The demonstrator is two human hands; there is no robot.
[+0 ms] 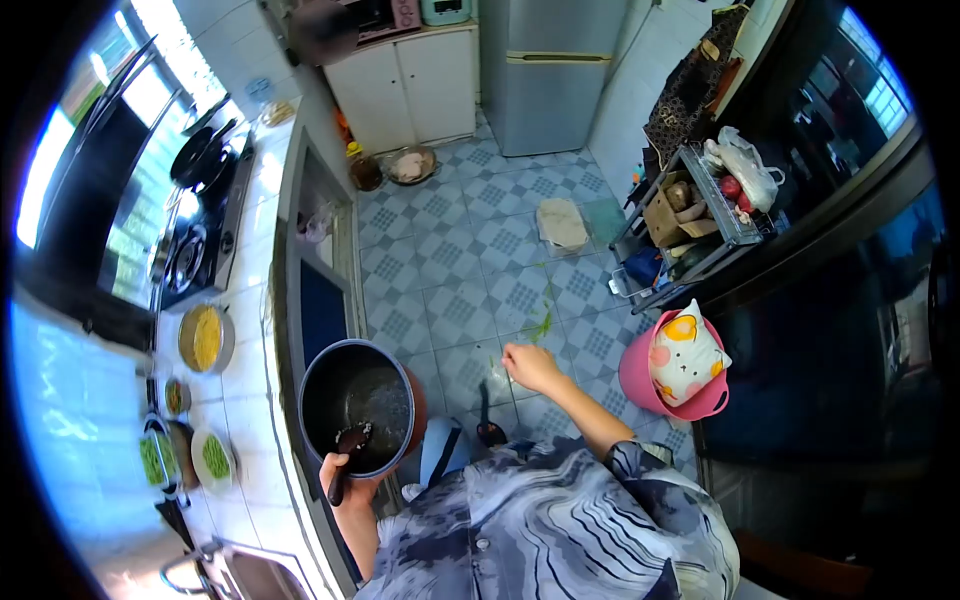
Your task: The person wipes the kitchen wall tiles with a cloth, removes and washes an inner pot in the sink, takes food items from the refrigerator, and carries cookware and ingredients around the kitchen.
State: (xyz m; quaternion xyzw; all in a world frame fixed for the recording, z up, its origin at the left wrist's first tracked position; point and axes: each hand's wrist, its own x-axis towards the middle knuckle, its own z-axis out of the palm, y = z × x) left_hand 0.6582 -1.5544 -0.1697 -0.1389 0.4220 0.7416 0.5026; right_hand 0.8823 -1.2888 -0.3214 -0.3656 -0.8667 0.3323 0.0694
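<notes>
My left hand is closed on the near rim of a deep, dark inner pot, reddish-brown outside. The same hand holds a dark brown rice paddle, whose head lies inside the pot with white bits like rice stuck to it. The pot is tilted towards me, and its inside looks wet, with a few pale specks. My right hand hangs over the floor, fingers curled into a loose fist, with nothing seen in it.
On the left counter are a bowl of yellow shreds, a plate of chopped greens and a gas stove. A pink bucket with a cat-face cushion stands right, below a metal rack. Green scraps and a cloth lie on the tiles.
</notes>
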